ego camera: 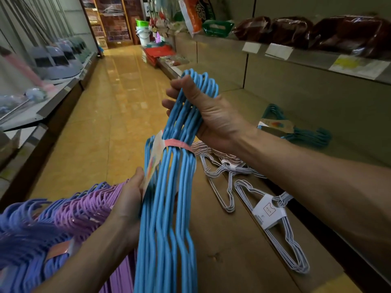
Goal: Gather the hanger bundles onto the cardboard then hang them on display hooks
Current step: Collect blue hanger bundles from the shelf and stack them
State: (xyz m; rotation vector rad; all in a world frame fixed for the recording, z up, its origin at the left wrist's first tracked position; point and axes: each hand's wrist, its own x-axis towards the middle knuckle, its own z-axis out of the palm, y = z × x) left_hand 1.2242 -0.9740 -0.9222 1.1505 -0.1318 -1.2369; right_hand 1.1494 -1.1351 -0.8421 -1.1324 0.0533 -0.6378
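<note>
Over the cardboard [228, 240], R grip [208, 115] clamps blue hanger bundle [169, 197]; L grip [129, 199] steadies it.

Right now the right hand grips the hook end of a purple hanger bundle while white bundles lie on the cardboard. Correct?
Not quite. The head view shows the right hand gripping the hook end of a blue hanger bundle, not purple. The white bundles do lie on the cardboard.

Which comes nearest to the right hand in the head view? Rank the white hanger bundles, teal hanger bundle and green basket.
From the right hand:
1. White hanger bundles, just below it on the cardboard.
2. Teal hanger bundle, to its right.
3. Green basket, far up the aisle on the shelf.
</note>
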